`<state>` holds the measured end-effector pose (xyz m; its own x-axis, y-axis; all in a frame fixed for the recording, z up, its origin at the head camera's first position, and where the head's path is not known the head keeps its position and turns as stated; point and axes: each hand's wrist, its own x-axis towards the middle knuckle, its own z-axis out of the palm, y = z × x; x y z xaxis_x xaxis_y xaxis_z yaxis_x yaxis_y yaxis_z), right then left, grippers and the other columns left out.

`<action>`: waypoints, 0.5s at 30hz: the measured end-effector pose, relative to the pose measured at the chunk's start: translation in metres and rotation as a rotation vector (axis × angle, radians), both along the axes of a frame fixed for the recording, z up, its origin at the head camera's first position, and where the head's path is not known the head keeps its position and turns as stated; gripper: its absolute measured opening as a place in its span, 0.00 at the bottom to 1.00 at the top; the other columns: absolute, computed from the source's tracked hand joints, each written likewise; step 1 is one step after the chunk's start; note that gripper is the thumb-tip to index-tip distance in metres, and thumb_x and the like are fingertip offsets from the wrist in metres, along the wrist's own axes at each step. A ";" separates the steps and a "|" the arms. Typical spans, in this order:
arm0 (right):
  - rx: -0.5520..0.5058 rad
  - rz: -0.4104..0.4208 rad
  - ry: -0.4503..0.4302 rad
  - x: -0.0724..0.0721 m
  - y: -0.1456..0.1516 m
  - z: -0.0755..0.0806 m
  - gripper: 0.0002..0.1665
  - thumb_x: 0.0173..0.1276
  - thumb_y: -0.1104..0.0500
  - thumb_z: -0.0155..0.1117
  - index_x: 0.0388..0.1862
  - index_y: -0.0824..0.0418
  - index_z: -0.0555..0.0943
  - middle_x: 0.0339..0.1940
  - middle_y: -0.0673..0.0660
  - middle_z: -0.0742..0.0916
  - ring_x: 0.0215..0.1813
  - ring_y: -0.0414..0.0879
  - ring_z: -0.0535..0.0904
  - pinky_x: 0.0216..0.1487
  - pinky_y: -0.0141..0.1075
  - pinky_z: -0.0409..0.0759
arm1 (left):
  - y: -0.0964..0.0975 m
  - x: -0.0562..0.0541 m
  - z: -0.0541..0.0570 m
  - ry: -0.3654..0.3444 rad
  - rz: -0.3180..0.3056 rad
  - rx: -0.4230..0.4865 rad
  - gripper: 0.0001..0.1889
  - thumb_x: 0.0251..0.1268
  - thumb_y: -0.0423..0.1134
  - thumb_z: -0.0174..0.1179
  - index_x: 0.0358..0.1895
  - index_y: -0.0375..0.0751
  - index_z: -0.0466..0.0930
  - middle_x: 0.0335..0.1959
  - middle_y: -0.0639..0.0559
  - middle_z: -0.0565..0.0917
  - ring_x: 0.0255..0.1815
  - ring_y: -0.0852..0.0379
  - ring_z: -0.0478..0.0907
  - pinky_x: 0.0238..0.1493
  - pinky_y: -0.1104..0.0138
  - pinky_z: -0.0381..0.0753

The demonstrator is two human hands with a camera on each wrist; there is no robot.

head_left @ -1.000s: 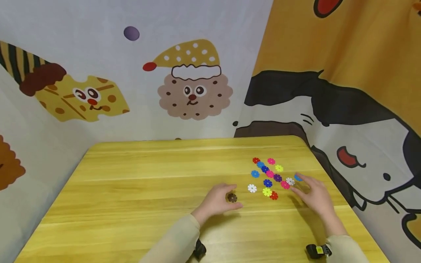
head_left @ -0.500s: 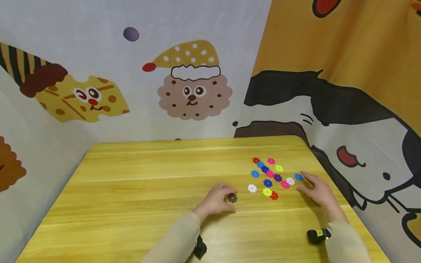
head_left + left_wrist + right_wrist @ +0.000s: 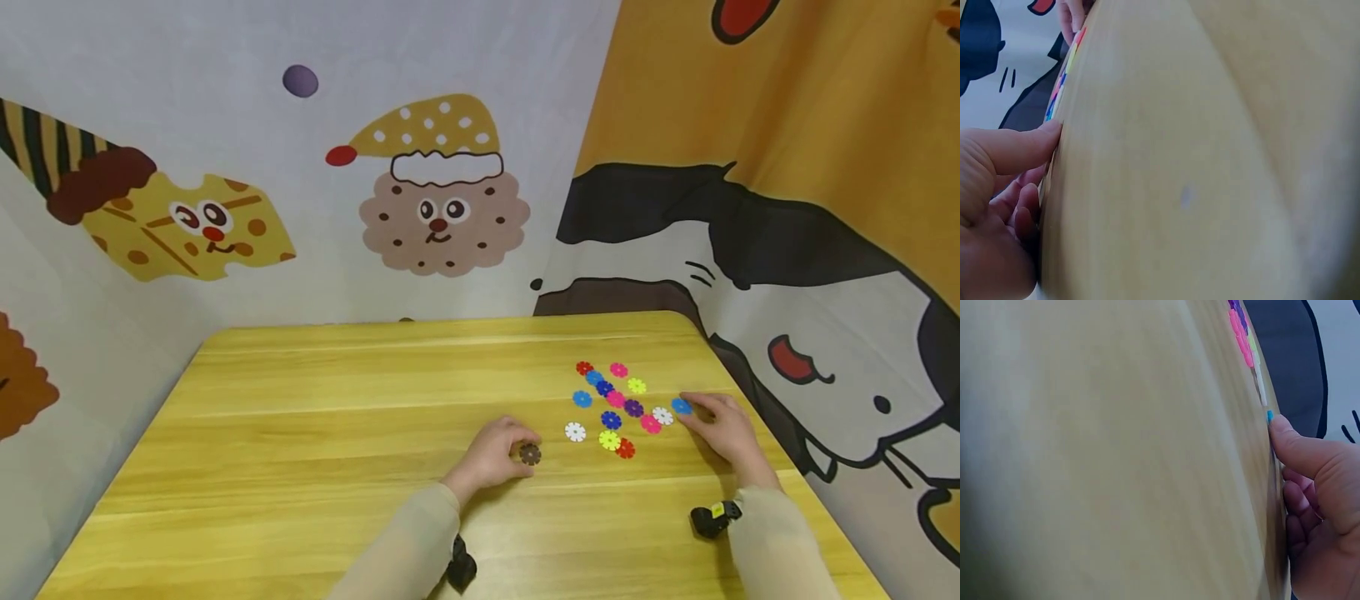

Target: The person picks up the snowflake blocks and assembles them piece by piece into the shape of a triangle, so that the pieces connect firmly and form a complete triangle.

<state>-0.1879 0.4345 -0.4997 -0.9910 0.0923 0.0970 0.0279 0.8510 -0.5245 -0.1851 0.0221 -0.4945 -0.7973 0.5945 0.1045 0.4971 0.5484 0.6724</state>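
Observation:
My left hand (image 3: 491,454) curls thumb and fingers round a brown notched plastic disc (image 3: 530,454), one tip at each edge. In the left wrist view the thumb (image 3: 1035,144) comes down at the tabletop; the disc is hidden there. On the right, my other hand (image 3: 723,425) pinches a light-blue notched disc (image 3: 682,406) between thumb and forefinger. Its blue edge (image 3: 1270,415) shows at the thumb tip in the right wrist view. Just left of that disc lie a white disc (image 3: 662,416) and a pink disc (image 3: 651,425).
Several more flat notched discs spread between the hands, among them a purple disc (image 3: 633,408), a yellow disc (image 3: 610,440), a red disc (image 3: 626,448) and another white disc (image 3: 575,432). The wooden table (image 3: 300,433) meets a cartoon-printed cloth (image 3: 442,292) behind.
My right hand drew back right from the light-blue disc, then came in on it with thumb and forefinger. The left thumb and fingers have drawn closer round the brown disc.

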 end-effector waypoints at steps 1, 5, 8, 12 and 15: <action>-0.004 -0.009 0.003 -0.001 0.000 -0.001 0.30 0.72 0.50 0.64 0.65 0.69 0.74 0.60 0.75 0.71 0.61 0.71 0.64 0.58 0.67 0.61 | 0.000 0.000 0.000 0.000 0.005 0.004 0.21 0.52 0.37 0.76 0.52 0.44 0.85 0.50 0.53 0.80 0.52 0.56 0.75 0.58 0.62 0.73; -0.012 -0.028 0.025 -0.004 0.000 -0.003 0.27 0.72 0.51 0.64 0.61 0.68 0.76 0.55 0.73 0.75 0.55 0.67 0.69 0.54 0.62 0.66 | 0.001 0.002 -0.001 -0.012 0.024 0.020 0.19 0.53 0.36 0.76 0.50 0.45 0.85 0.48 0.55 0.80 0.49 0.58 0.76 0.56 0.63 0.74; -0.011 -0.032 0.029 -0.005 0.000 -0.004 0.26 0.72 0.52 0.64 0.58 0.70 0.76 0.52 0.72 0.76 0.52 0.66 0.71 0.53 0.60 0.69 | 0.001 0.002 -0.001 -0.008 0.028 0.035 0.17 0.52 0.36 0.76 0.46 0.45 0.86 0.44 0.57 0.80 0.45 0.60 0.76 0.53 0.64 0.75; -0.012 -0.034 0.034 -0.003 -0.002 -0.003 0.25 0.72 0.54 0.64 0.55 0.74 0.75 0.50 0.73 0.76 0.51 0.67 0.72 0.53 0.60 0.70 | 0.001 0.003 0.000 0.014 0.025 0.037 0.14 0.51 0.35 0.77 0.41 0.44 0.85 0.39 0.57 0.80 0.41 0.61 0.75 0.48 0.66 0.75; -0.042 -0.054 0.048 -0.001 -0.003 -0.003 0.23 0.71 0.58 0.65 0.53 0.75 0.74 0.48 0.72 0.77 0.49 0.66 0.73 0.50 0.57 0.72 | 0.001 0.003 0.001 0.040 0.022 0.023 0.12 0.50 0.35 0.77 0.38 0.44 0.84 0.36 0.57 0.80 0.39 0.61 0.75 0.46 0.67 0.75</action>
